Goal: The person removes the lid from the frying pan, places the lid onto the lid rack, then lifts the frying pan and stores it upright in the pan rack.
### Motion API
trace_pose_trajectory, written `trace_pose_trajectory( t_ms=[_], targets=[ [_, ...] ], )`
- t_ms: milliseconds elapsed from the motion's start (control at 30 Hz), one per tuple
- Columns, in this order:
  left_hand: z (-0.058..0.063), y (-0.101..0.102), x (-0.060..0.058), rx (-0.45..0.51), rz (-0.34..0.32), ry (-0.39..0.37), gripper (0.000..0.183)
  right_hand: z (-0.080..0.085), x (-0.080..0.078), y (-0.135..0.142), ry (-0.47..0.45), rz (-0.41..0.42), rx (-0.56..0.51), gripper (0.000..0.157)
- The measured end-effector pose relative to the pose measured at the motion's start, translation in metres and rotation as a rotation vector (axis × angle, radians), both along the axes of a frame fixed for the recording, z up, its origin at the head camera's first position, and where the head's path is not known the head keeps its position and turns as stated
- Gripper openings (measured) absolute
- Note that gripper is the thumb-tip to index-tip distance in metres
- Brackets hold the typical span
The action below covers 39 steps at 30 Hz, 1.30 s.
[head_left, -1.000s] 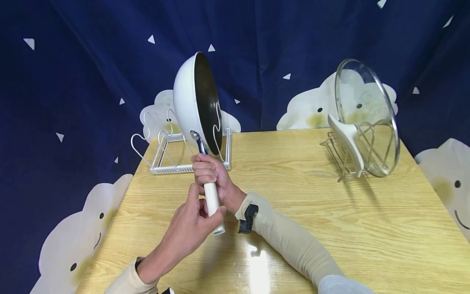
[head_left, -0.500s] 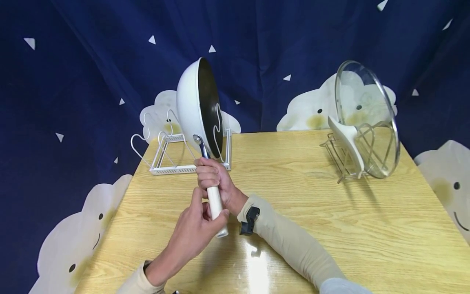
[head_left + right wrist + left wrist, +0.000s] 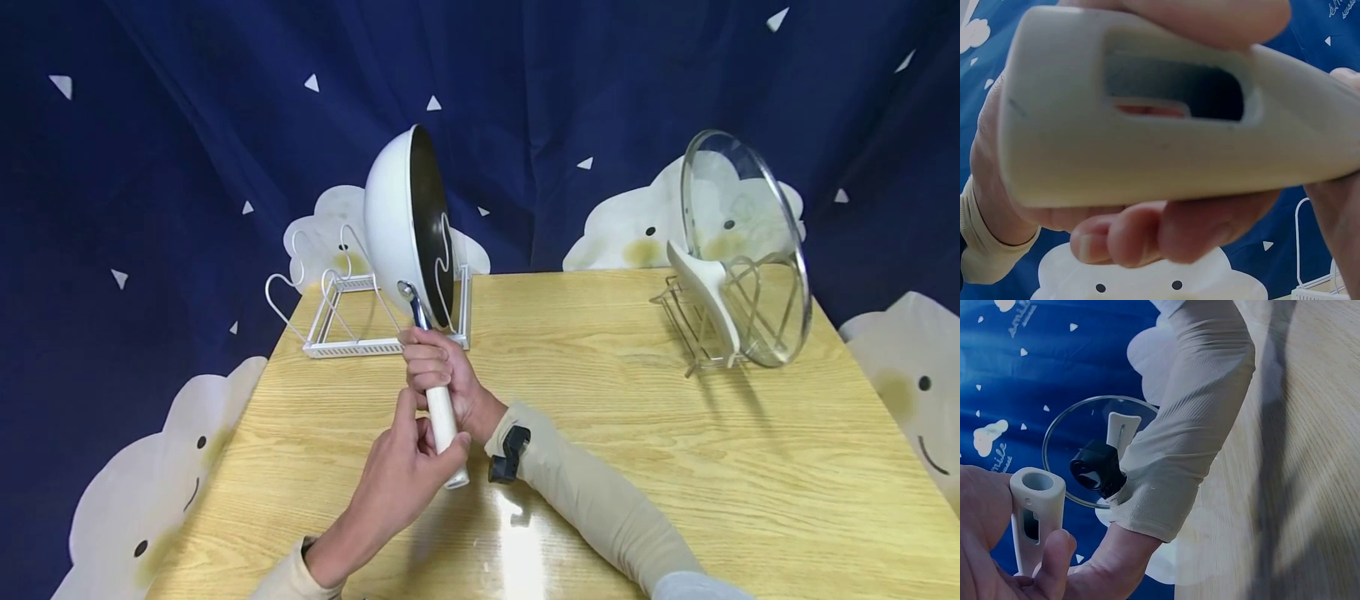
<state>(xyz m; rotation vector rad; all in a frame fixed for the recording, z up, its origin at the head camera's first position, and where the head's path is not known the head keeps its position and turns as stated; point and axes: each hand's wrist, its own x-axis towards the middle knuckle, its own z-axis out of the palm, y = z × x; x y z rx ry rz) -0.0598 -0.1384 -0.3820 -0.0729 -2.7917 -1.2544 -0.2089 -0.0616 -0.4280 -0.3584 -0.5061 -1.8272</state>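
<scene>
A white wok [image 3: 390, 217] with a dark inside stands on edge over the white wire rack [image 3: 352, 348], its handle sloping down toward me. One wire loop of the rack crosses in front of the dark inside. My right hand [image 3: 442, 367] grips the handle near its metal neck, fingers wrapped round. Lower down, my left hand [image 3: 397, 467] holds the pale handle [image 3: 442, 421] near its end, thumb on one side and fingers on the other. The hollow handle end [image 3: 1050, 506] shows in the left wrist view, and its slot fills much of the right wrist view.
At the back right, a glass lid [image 3: 783, 200] with a white handle [image 3: 705, 287] leans upright in a small wire stand [image 3: 678, 321]. Both racks stand near the far edge of the wooden table [image 3: 585, 375]. Behind hangs a dark blue curtain [image 3: 525, 50].
The wok has sunk a little and shifted slightly right over the rack. Both hands have moved with it, keeping their hold on the handle.
</scene>
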Motion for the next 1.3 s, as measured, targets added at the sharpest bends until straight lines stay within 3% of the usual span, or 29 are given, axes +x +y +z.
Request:
trace_pose_trajectory(
  t_ms=[1300],
  targets=[
    [-0.024,0.001,-0.001,-0.007,0.013,0.027,0.041,-0.024,-0.001,0.001,0.035,-0.029,0.033,0.023]
  ],
)
